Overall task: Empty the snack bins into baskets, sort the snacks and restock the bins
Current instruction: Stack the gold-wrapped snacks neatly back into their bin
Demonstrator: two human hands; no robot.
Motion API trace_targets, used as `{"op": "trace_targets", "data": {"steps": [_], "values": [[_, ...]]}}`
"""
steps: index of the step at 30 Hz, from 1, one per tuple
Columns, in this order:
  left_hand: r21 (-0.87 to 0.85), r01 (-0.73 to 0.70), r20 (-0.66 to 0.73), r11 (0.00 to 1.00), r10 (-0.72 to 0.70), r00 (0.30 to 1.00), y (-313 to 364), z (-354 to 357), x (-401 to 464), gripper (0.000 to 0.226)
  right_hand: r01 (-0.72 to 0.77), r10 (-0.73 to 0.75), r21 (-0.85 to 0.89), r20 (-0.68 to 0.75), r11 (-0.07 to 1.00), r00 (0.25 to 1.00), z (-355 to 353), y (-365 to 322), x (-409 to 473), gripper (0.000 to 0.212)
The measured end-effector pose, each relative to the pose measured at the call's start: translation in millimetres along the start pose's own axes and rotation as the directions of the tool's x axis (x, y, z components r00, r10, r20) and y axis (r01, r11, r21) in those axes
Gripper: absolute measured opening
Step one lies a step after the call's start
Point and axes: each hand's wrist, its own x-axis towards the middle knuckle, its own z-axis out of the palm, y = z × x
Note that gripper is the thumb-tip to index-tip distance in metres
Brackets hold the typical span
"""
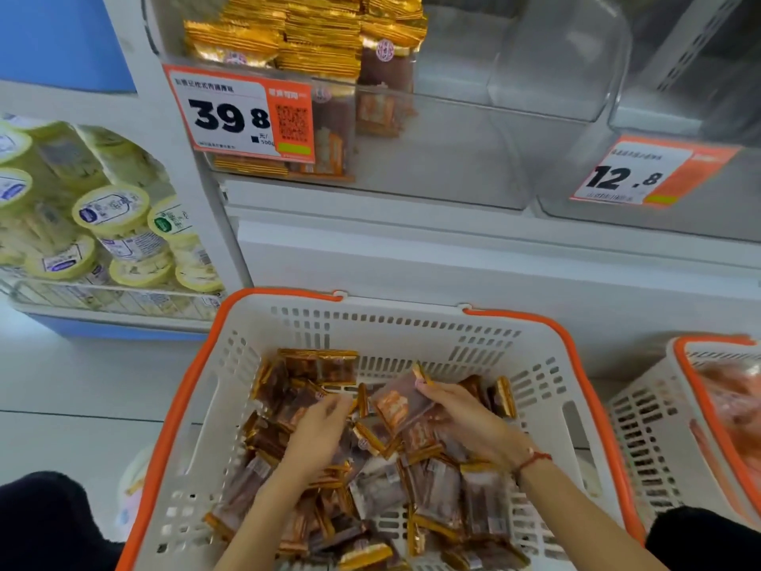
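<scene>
A white basket with an orange rim (214,364) stands in front of me, holding several gold-edged brown snack packets (473,500). My right hand (465,418) grips one packet (401,403) by its top corner, lifted a little above the pile. My left hand (319,430) reaches into the pile with its fingers bent down onto the packets; its grasp is blurred. Above, the clear bin with the 39.8 price tag (243,113) holds stacked gold packets (313,39) on its left side.
A clear bin with a 12.8 tag (642,171) sits on the shelf at right. A second orange-rimmed basket (675,405) with pinkish packs stands at far right. Round yellow-lidded tubs (111,212) fill the low shelf at left. My dark-clad knees flank the basket.
</scene>
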Motion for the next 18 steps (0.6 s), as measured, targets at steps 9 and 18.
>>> {"op": "trace_targets", "data": {"steps": [9,18], "values": [[-0.597,0.105,0.11,0.796,-0.049,0.993,47.1,3.6,-27.6,0.012,0.215,-0.218,0.07,0.044,0.974,0.975,8.9,-39.4,-19.0,0.028],[-0.7,0.053,0.074,0.712,-0.002,0.997,23.5,-11.3,-24.6,0.048,-0.119,-0.23,-0.904,-0.229,0.411,0.946,3.2,62.5,30.3,0.034]]}}
